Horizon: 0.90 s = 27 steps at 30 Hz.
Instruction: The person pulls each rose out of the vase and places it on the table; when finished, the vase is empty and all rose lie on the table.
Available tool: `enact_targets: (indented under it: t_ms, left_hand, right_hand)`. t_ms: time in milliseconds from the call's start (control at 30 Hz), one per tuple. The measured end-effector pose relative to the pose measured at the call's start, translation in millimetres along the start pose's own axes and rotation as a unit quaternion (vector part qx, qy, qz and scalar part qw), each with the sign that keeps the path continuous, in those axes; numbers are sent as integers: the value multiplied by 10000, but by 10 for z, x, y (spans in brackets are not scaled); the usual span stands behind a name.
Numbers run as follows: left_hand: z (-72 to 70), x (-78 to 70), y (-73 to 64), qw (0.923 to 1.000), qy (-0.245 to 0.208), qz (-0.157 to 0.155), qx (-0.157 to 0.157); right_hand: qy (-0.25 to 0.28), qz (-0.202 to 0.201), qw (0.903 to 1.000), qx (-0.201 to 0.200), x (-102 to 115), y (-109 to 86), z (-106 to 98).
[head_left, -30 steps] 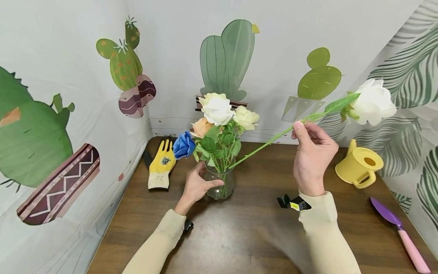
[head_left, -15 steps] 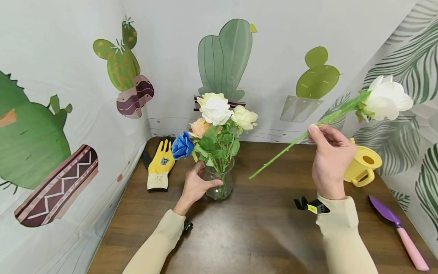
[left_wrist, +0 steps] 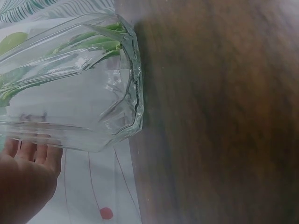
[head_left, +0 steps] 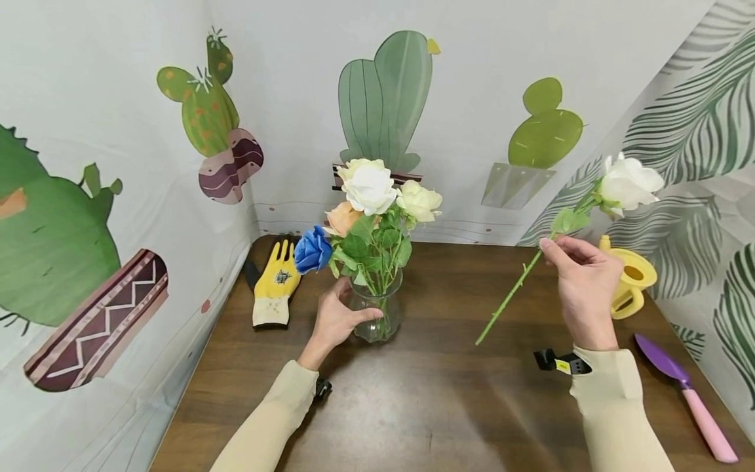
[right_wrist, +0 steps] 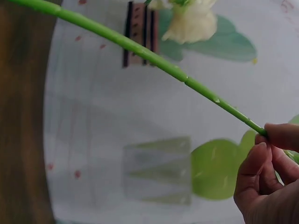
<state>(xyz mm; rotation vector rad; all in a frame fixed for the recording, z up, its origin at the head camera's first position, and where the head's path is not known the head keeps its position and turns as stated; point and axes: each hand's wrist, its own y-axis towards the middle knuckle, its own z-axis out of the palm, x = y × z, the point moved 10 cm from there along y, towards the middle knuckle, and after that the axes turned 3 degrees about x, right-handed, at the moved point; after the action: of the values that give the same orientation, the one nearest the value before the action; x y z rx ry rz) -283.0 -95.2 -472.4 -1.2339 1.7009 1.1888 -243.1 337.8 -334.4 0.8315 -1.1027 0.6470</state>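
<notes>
A clear glass vase stands upright on the table, with green stems inside it. My left hand holds it from the left side, the thumb across its front; the left wrist view shows the fingers against the glass. White, cream, peach and blue roses fan out above its rim. To the right, my right hand pinches a single white rose by its stem between thumb and fingertips. That stem slants down to the left, its lower end apart from the vase.
A yellow garden glove lies at the back left of the wooden table. At right stands a yellow watering can, partly behind the right hand. A trowel with purple blade and pink handle lies along the right edge.
The right hand has moved right with the white rose, whose stem end has left the vase mouth. The rose is now lower and steeper. The left hand stays on the vase.
</notes>
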Motion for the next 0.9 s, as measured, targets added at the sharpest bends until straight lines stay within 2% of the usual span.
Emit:
enact_targets:
  t_ms: [100, 200, 333, 533, 667, 800, 900]
  left_hand:
    - [-3, 3, 0, 10000, 5, 7, -17]
    - [-2, 6, 6, 10000, 10, 33, -23]
    - [4, 0, 12, 10000, -23, 44, -21]
    - [5, 6, 14, 10000, -41, 14, -9]
    - [2, 10, 9, 10000, -11, -25, 0]
    - [2, 4, 1, 10000, -15, -57, 10]
    - [2, 2, -1, 10000, 10, -63, 11]
  right_hand:
    - [-564, 369, 9977, 30, -147, 53, -120]
    - [-1327, 628, 9891, 133, -264, 95, -224]
    - [-2288, 792, 9695, 387, -369, 147, -330]
    - [-3120, 768, 9410, 1057, -559, 218, -415]
    - [-3752, 701, 9125, 1468, -724, 250, -454]
    - [-4378, 627, 8798, 1742, -880, 286, -507]
    - [-4668, 572, 8613, 1922, -989, 309, -537]
